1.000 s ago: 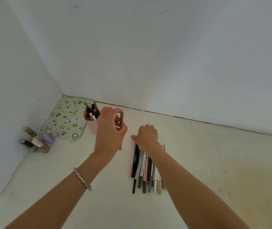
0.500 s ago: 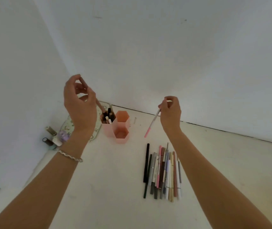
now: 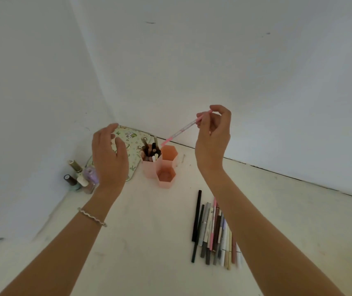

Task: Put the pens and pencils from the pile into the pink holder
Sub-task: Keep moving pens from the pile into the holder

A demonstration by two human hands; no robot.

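The pink holder has three hexagonal cups and stands near the wall corner. Its left cup holds several pens; the two others look empty. My right hand pinches a pink and white pen by its upper end, tilted, with its lower tip just above the back cup. My left hand hovers left of the holder, fingers apart, holding nothing. The pile of pens and pencils lies side by side on the white surface below the holder, partly hidden by my right forearm.
A green patterned pouch lies in the corner behind the holder. Several nail polish bottles stand by the left wall. White walls close the surface at the left and back.
My left hand has let go of the brown pen into the left cup and now hangs open, lower. My right hand carried the pink pen left, up over the holder.
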